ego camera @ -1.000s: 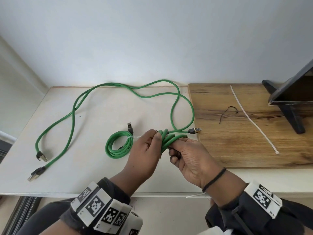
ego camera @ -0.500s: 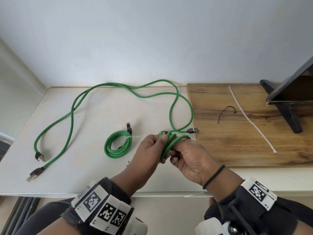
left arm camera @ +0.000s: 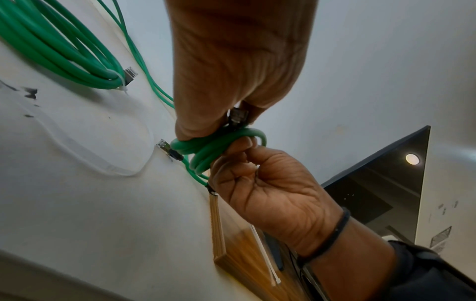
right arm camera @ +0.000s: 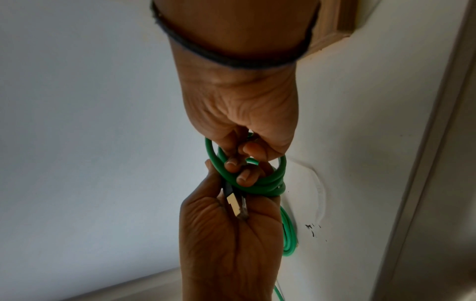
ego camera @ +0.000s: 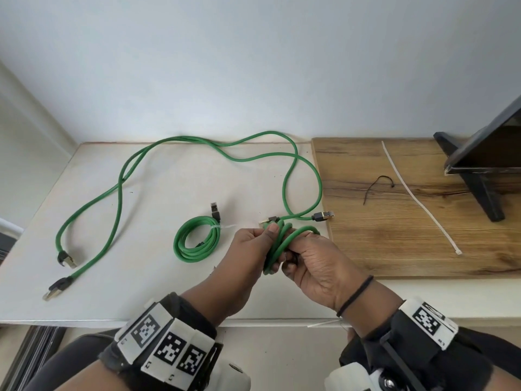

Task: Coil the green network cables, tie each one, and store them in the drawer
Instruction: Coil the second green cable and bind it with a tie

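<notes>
**Status: one cable tied, second mid-coil, third untouched, nothing stored**

Done: one tied coil lies on the white table, just outboard of the left hand, with a white tie around it and one plug sticking out on the far side. Judging by that, cable one only needs stowing.

In progress: both hands are clamped on the coil in hand. Left thumb and fingers pinch the stacked loops along with one plug, which lies across the left palm in the right wrist view. The right hand has fingers curled through the loops from the other side. Several turns are made. The free tail runs from the coil away from the hands, loops toward the wall and comes back to a plug just beyond the right knuckles, at the edge of the wooden board. So I'd say a fair length is left to wind.

Left to do:
- finish winding, then tie. A white zip tie lies on the board, well off to the right hand's outer side; a small black tie lies near it.
- third cable lies loose, far out past the left hand, both plugs near the table's front-left.
- store all. No drawer identifiable in any view.
</notes>
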Demonstrator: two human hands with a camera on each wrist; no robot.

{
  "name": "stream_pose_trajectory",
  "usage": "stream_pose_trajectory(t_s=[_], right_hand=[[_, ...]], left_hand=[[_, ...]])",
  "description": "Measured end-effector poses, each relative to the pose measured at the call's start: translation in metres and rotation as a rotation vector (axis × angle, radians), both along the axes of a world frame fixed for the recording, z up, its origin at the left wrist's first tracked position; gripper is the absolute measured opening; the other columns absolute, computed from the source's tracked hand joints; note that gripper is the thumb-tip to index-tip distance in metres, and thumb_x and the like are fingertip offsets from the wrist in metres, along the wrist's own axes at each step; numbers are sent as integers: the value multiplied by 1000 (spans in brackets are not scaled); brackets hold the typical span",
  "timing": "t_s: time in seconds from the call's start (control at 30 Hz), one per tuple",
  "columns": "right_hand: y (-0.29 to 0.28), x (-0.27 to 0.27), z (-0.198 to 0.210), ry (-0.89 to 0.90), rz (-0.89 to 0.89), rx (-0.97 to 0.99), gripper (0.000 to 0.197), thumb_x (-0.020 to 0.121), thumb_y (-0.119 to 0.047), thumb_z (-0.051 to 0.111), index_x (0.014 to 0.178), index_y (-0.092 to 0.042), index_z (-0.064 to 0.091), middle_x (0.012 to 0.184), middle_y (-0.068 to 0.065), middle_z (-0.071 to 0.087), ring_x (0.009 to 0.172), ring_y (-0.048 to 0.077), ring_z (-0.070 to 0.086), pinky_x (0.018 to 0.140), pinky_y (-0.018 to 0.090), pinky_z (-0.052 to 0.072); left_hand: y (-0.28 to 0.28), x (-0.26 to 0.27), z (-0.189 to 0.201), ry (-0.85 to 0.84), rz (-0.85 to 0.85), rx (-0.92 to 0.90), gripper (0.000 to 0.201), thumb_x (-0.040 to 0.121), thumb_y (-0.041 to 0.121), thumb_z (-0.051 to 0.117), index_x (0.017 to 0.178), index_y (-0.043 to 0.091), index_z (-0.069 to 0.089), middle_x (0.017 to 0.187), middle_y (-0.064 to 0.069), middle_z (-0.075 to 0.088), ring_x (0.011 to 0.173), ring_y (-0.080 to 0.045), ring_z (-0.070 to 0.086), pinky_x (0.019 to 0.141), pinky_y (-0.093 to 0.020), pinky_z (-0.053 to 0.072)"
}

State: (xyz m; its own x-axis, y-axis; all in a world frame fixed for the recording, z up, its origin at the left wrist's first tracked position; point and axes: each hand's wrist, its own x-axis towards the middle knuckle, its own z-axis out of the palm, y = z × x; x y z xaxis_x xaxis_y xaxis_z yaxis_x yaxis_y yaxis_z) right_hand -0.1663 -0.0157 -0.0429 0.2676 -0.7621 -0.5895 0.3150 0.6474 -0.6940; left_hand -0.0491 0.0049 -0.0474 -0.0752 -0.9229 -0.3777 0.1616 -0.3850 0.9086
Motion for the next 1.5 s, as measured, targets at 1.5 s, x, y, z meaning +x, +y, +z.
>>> stream_pose_trajectory(t_s=[1.5], right_hand=[[-9,-22,38,840,509,-222,19,82,-19,72,77,-1,68,65,10,68,49,19,60,51,28,55]], left_hand=[[5,-6,-20,-507,206,-179,13,98,26,47,100,14,41,66,-8,58,58,-20,50,54,-33,40]])
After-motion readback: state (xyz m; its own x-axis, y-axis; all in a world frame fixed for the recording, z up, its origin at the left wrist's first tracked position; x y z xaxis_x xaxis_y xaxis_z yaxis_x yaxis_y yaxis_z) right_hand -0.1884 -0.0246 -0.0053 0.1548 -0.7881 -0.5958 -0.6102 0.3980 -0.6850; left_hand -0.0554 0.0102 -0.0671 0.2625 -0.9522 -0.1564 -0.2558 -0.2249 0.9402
